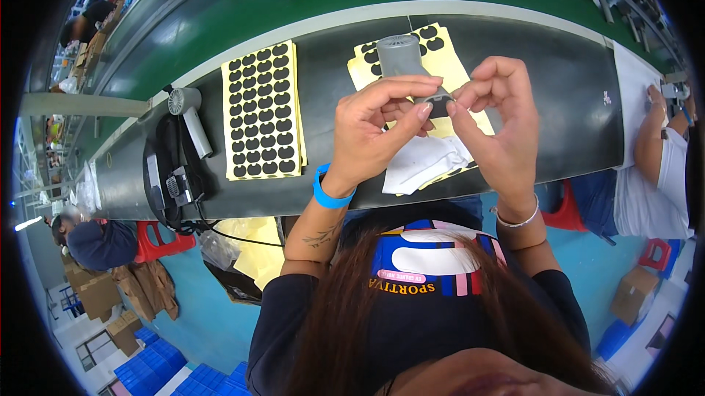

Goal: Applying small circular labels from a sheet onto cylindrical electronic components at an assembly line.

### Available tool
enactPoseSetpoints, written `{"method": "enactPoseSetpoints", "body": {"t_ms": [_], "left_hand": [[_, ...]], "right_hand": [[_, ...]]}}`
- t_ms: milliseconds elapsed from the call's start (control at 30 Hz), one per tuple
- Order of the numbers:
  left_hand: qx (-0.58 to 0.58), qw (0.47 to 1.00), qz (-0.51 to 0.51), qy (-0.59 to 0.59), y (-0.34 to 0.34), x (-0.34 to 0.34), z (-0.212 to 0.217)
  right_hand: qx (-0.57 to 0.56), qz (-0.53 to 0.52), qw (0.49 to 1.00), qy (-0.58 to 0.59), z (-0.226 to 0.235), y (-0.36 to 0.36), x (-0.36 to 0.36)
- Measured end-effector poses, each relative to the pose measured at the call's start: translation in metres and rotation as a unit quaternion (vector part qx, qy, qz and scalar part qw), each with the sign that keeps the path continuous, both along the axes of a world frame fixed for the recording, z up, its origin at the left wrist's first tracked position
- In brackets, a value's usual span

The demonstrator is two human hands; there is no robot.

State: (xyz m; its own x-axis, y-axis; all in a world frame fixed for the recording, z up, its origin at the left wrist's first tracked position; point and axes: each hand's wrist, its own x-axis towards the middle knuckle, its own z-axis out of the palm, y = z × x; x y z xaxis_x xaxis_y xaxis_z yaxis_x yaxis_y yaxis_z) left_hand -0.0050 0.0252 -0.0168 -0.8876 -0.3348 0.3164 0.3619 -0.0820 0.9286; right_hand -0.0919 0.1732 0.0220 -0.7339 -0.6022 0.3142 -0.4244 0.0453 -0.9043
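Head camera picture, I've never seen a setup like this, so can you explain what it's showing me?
There's no robot here, just a person's bare hands. A wide fisheye camera worn on their head looks down, which is why straight edges bend. The left hand holds a grey device with a round, vented end; the right hand is at its dark lower end, touching or nearly so. On the black table lie yellow sheets with dark, rounded stickers, plus a white cloth. Another device lies farther left.
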Motion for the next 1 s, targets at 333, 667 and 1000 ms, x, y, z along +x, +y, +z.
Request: {"method": "enactPoseSetpoints", "body": {"t_ms": [333, 667, 1000], "left_hand": [[0.078, 0.997, 0.009, 0.008, -0.013, 0.005, -0.001], [0.117, 0.993, 0.004, 0.005, -0.017, 0.008, 0.006], [0.108, 0.994, 0.022, -0.016, -0.02, 0.005, 0.007]], "right_hand": [[0.05, 0.084, 0.994, 0.051, -0.018, -0.014, -0.019], [0.081, 0.068, 0.987, 0.119, -0.022, -0.032, 0.0], [0.116, 0.055, 0.964, 0.231, -0.017, -0.042, -0.015]]}}
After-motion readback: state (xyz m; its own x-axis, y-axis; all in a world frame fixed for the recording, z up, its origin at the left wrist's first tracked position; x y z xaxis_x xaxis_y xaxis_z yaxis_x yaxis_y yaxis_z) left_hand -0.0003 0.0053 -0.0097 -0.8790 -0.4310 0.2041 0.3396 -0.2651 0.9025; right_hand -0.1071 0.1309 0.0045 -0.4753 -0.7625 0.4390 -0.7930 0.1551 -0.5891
